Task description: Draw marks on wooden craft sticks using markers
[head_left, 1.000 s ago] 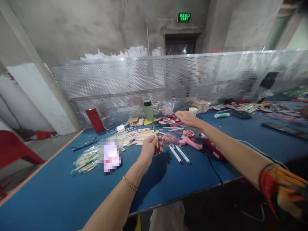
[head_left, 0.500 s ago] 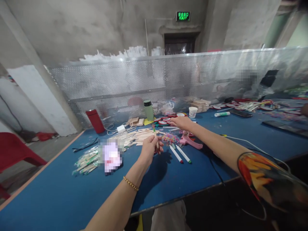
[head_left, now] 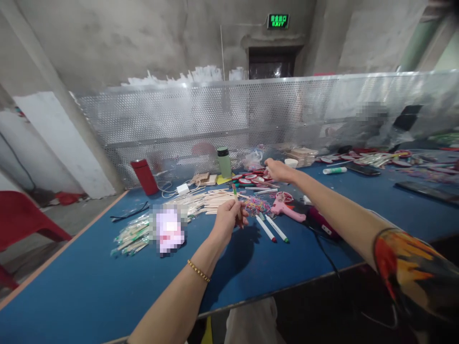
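Note:
My left hand (head_left: 229, 217) is closed around a flat wooden craft stick (head_left: 234, 190), which stands up from the fingers and shows green near its top. Farther back, my right hand (head_left: 280, 171) reaches over the right end of a pile of red-rimmed round pieces (head_left: 246, 180). Its fingers are curled together and point down; what they hold, if anything, is too small to make out. Between the hands lie a heap of colourful rubber bands (head_left: 257, 204) and a pink glue gun (head_left: 287, 209). Plain wooden sticks (head_left: 215, 200) are spread beyond my left hand.
Two white markers (head_left: 267, 229) lie in front of the rubber bands. A red bottle (head_left: 144, 177) and a green bottle (head_left: 224, 163) stand at the back. Wrapped sticks (head_left: 132, 236) lie left beside a blurred-out item (head_left: 169, 231). A perforated metal screen (head_left: 186, 124) borders the blue table (head_left: 143, 291).
My right hand has moved back and slightly right, over the far edge of the pile, uncovering more of it. The left hand keeps hold of the stick. The view has shifted a little.

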`<state>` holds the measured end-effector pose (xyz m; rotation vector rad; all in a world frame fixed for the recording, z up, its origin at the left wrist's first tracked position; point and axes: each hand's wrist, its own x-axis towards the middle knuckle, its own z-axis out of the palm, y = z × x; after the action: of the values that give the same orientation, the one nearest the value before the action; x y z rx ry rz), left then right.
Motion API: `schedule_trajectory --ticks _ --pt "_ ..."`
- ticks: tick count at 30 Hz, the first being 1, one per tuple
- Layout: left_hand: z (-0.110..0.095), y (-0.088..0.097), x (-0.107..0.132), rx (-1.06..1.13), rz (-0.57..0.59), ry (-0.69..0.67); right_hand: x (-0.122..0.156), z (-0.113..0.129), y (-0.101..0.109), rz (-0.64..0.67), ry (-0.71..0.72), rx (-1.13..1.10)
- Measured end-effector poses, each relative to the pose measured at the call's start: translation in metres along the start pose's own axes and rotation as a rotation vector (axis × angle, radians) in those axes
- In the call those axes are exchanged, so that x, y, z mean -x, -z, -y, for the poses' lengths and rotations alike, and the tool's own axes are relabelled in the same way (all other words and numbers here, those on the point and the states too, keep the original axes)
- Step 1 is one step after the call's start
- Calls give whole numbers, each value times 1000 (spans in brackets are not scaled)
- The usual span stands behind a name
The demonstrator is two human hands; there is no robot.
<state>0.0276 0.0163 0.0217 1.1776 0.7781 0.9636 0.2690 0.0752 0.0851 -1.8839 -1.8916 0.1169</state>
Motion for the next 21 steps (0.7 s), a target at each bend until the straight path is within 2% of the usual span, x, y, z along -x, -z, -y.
schedule_trajectory --ticks 2,3,4,5,7,9,12,17,21 --pt "2 -4 3 45 43 -20 22 7 13 -47 65 -227" --pt "3 -6 5 78 87 -27 36 13 14 -86 107 -611" --pt "4 -9 8 118 149 -26 51 20 13 -96 121 -924" --pt "5 -12 11 158 219 -13 65 29 9 -82 105 -1130" --pt "7 -17 17 221 349 37 90 45 -6 -71 33 -1346" --pt "7 -21 21 242 395 62 105 58 -24 -43 -50 -1440" --pt "8 -20 22 204 368 58 112 66 -45 -96 -105 -1504" --pt "12 -16 19 63 269 2 108 63 -58 -146 -77 -1534" --pt "14 -20 19 6 206 -31 110 64 -67 -264 -109 -1528"
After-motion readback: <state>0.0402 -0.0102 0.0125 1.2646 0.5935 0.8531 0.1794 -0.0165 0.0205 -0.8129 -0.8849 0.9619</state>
